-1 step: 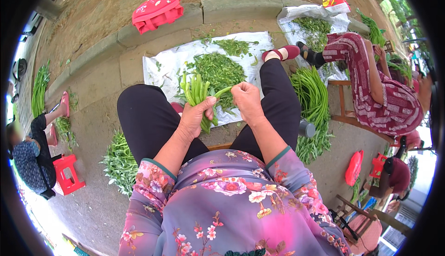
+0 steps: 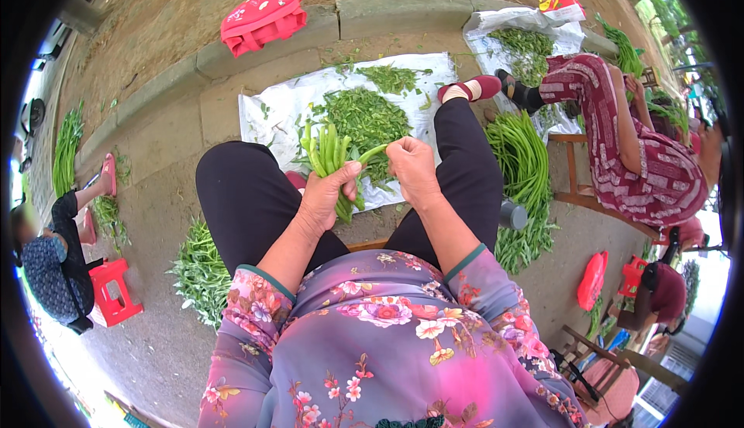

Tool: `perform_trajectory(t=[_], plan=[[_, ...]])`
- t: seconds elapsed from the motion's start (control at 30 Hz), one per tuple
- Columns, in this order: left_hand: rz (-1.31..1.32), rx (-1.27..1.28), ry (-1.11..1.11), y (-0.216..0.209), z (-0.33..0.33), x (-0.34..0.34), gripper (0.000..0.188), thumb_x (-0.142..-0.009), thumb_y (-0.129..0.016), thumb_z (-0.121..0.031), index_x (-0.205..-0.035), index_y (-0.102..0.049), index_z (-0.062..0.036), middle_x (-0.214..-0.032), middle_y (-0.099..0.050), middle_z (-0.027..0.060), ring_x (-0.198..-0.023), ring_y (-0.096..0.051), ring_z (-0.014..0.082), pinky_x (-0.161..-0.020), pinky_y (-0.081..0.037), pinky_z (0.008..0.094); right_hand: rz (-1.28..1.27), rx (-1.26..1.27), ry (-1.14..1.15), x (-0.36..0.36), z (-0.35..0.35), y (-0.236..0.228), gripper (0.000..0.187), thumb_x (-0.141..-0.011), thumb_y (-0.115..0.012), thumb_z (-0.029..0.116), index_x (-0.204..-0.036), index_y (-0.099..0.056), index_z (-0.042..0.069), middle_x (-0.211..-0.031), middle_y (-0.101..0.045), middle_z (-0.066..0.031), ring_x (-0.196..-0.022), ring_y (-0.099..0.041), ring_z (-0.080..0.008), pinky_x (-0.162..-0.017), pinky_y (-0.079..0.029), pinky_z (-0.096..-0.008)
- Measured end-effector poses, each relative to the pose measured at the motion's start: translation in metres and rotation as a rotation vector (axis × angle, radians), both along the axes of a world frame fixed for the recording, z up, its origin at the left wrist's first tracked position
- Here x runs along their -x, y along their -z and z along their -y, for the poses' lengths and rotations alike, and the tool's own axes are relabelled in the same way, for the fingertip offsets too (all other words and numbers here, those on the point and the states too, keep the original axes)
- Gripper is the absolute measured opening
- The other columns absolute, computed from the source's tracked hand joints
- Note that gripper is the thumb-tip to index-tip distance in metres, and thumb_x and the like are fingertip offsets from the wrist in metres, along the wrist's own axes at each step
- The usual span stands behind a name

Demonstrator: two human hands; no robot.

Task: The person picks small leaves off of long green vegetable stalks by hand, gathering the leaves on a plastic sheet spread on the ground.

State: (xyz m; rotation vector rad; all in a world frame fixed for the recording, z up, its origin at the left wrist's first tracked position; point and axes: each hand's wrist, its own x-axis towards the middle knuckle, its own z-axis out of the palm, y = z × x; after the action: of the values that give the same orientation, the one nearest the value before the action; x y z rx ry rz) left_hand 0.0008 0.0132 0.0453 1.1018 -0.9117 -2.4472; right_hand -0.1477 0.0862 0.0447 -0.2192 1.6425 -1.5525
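Note:
My left hand [image 2: 332,192] is closed round a short bunch of thick green vegetable stems [image 2: 329,149], held upright between my knees. To its right, my right hand [image 2: 413,166] pinches the end of a single green stem [image 2: 373,152] that slants away from the bunch. Both hands are above a white plastic sheet [image 2: 260,118], where a pile of green leaves and trimmings [image 2: 364,114] is spread. Long green stems [image 2: 515,145] lie in a heap beside my right leg. A leafy bundle [image 2: 200,273] rests on the ground by my left thigh.
A red bag [image 2: 265,19] sits by the stone curb [image 2: 403,16]. A dark grey cylindrical container [image 2: 513,215] stands near my right knee. At right, a person in maroon patterned clothes [image 2: 643,172] sits near another leaf-covered sheet [image 2: 480,25]. A red stool [image 2: 115,292] is beside a person at left.

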Motion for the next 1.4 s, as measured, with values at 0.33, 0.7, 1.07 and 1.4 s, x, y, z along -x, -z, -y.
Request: perform_trajectory(t=[0.33, 0.7, 1.07, 1.4], plan=[[0.015, -0.003, -0.041, 0.007, 0.003, -0.001, 0.024, -0.080, -0.068, -0.019, -0.090, -0.060, 0.0009, -0.056, -0.047, 0.0001, -0.051, -0.046, 0.0129, -0.052, -0.038, 0.0258, 0.440, 0.083, 0.048, 0.003, 0.012, 0.008, 0.011, -0.080, -0.055, 0.004, -0.070, -0.051, 0.005, -0.060, -0.048, -0.0010, -0.048, -0.043, -0.0095, -0.046, -0.037, -0.0256], [0.014, 0.077, -0.066, 0.008, 0.002, -0.005, 0.023, -0.079, -0.071, -0.019, -0.090, -0.059, -0.0014, -0.061, -0.054, 0.0027, -0.056, -0.052, 0.0135, -0.055, -0.042, 0.0261, 0.078, -0.004, -0.246, 0.005, 0.005, -0.009, 0.021, -0.085, -0.065, 0.022, -0.079, -0.062, 0.002, -0.062, -0.055, 0.0004, -0.053, -0.046, -0.0058, -0.049, -0.039, -0.0206], [0.043, 0.149, 0.057, 0.004, -0.003, -0.003, 0.027, -0.082, -0.068, -0.020, -0.096, -0.062, 0.0026, -0.071, -0.059, 0.0037, -0.065, -0.055, 0.0123, -0.062, -0.045, 0.0247, -0.189, -0.037, -0.426, 0.009, -0.005, -0.018, 0.015, -0.085, -0.060, 0.013, -0.080, -0.064, 0.000, -0.067, -0.059, 0.0000, -0.056, -0.047, -0.0054, -0.050, -0.038, -0.0210], [0.151, 0.260, 0.058, 0.006, -0.002, -0.006, 0.022, -0.081, -0.070, -0.017, -0.091, -0.063, 0.0005, -0.067, -0.057, 0.0012, -0.059, -0.051, 0.0087, -0.054, -0.042, 0.0225, -0.061, -0.052, -0.469, 0.009, -0.016, -0.012, 0.018, -0.088, -0.054, 0.013, -0.087, -0.065, -0.002, -0.071, -0.061, -0.0016, -0.058, -0.049, -0.0056, -0.053, -0.041, -0.0211]])
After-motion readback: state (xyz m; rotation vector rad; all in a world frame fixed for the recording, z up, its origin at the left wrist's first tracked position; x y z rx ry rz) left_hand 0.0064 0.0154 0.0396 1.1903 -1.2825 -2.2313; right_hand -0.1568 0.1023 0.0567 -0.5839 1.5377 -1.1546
